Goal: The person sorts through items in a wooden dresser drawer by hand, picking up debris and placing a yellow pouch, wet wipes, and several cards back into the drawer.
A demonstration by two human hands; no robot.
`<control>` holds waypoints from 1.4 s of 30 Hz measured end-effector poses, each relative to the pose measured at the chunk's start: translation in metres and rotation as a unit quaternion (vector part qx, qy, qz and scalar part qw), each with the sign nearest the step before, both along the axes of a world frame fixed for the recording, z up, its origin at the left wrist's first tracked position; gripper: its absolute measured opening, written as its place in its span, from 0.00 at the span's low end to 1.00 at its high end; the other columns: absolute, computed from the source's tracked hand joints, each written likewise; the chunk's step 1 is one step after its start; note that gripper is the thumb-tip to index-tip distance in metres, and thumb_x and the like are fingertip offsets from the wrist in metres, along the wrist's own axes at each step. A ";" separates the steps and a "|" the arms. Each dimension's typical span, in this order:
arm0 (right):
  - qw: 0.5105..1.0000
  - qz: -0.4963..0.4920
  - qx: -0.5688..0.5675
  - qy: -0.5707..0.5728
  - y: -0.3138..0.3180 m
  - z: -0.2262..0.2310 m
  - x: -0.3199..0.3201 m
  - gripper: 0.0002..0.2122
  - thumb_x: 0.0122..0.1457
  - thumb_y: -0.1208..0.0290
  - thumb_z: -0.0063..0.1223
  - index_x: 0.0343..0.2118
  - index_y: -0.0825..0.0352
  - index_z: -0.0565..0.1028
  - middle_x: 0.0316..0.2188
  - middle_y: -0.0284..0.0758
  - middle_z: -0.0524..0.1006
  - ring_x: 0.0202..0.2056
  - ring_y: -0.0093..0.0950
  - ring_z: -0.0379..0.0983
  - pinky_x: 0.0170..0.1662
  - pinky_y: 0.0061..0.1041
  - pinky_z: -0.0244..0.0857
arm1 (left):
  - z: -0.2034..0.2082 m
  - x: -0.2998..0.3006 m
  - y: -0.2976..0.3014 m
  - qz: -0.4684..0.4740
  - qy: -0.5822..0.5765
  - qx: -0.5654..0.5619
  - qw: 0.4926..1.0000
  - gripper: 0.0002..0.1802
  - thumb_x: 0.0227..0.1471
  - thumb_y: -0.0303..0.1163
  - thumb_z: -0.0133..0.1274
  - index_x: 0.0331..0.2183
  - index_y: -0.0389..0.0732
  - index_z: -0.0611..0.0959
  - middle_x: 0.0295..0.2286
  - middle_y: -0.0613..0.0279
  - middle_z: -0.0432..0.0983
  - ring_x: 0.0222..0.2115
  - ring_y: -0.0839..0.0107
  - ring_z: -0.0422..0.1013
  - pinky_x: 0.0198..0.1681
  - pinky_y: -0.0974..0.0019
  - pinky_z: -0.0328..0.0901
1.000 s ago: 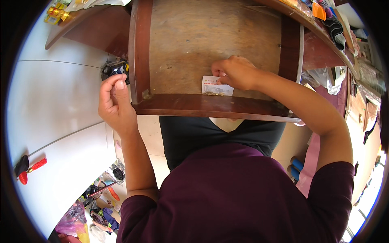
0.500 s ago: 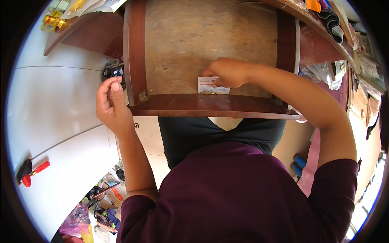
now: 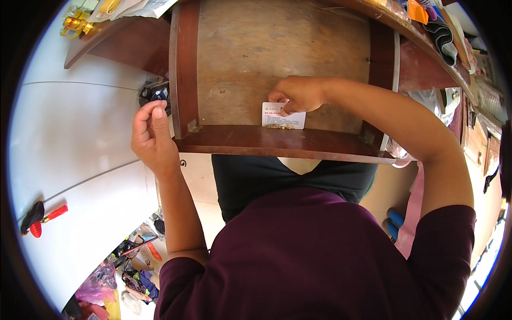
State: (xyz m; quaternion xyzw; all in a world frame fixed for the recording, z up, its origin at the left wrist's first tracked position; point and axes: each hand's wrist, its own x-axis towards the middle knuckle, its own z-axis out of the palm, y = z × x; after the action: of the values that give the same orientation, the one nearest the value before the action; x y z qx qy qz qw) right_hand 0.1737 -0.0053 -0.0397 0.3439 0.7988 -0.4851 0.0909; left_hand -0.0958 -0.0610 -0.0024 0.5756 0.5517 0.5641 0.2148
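Inside a pulled-out wooden drawer [image 3: 184,64], my right hand [image 3: 298,96] is closed on a white plastic card [image 3: 284,119] with printed lines. The card leans near the inner side of the drawer's front board [image 3: 277,140]. Along its lower edge lies a little heap of small brownish bits [image 3: 280,127]. My left hand [image 3: 154,133] is raised just outside the drawer's left corner, fingers curled and thumb up against them. Whether anything is in that pinch is hidden.
White panels [image 3: 80,128] stand at my left, with a red tasselled ornament [image 3: 53,213] hanging there. Plastic bags and odds and ends [image 3: 101,282] lie low at the left. The desk top above the drawer carries papers [image 3: 133,9] and a dark rolled cloth [image 3: 441,40].
The whole view has shifted slightly. My right hand keeps the card close to the drawer's front board, with the bits at its edge; my left hand holds its pose.
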 end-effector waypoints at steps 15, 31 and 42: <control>0.963 -0.039 -0.248 0.102 0.012 -0.017 -0.002 0.11 0.47 0.75 0.53 0.36 0.69 0.72 0.31 0.33 0.75 0.34 0.21 0.69 0.38 0.23 0.63 | 0.002 0.000 0.003 -0.007 0.013 -0.013 1.000 0.06 0.51 0.27 0.47 0.31 0.34 0.76 0.28 0.64 0.73 0.30 0.80 0.67 0.37 0.78 0.61; 0.901 -0.043 -0.388 0.190 0.012 0.002 -0.010 0.13 0.49 0.75 0.53 0.38 0.74 0.68 0.31 0.35 0.75 0.32 0.19 0.71 0.35 0.16 0.64 | 0.006 0.004 0.002 0.000 0.009 -0.011 1.000 0.06 0.51 0.27 0.47 0.31 0.35 0.76 0.28 0.65 0.73 0.29 0.81 0.66 0.36 0.79 0.60; 0.903 -0.167 -0.321 0.233 -0.005 0.060 0.053 0.14 0.49 0.73 0.55 0.37 0.74 0.68 0.30 0.34 0.75 0.32 0.17 0.70 0.35 0.16 0.65 | 0.021 0.043 0.005 -0.092 -0.018 0.007 0.996 0.07 0.50 0.29 0.49 0.30 0.35 0.76 0.26 0.69 0.70 0.23 0.86 0.58 0.26 0.82 0.54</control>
State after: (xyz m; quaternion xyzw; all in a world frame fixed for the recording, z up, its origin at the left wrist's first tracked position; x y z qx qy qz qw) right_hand 0.2267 -0.0108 0.0199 0.3014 0.5292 -0.7897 -0.0745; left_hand -0.0531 -0.0565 0.0183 0.6154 0.4888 0.5556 0.2715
